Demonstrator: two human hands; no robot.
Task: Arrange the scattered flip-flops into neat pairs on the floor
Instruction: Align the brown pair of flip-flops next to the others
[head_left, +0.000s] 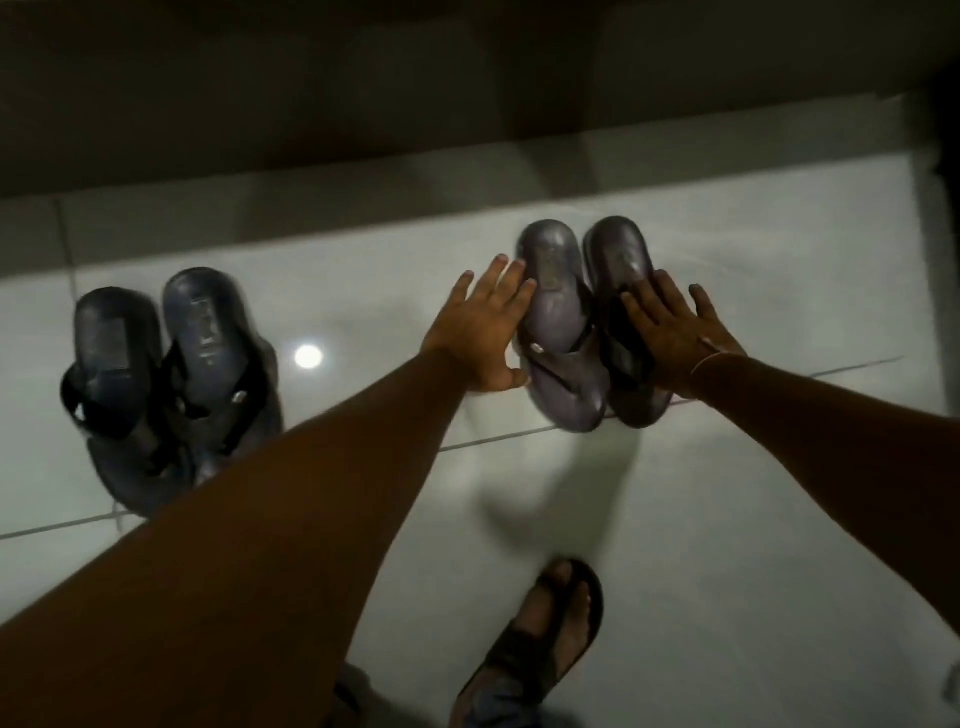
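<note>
hands: left (480, 332), right (675, 338) flat, ungripping | arm hides dark pair's (171, 374) toes

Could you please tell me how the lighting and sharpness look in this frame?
Head view: dim overall; a round lamp glare shines on the glossy floor; the left hand and both flip-flop pairs are slightly motion-blurred; wide-angle bending at the edges.

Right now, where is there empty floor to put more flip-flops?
Bare tile lies between the dark pair and the purple pair, around the light's reflection. More lies right of the purple pair. It is crowded where the left hand and right hand press that pair.
</note>
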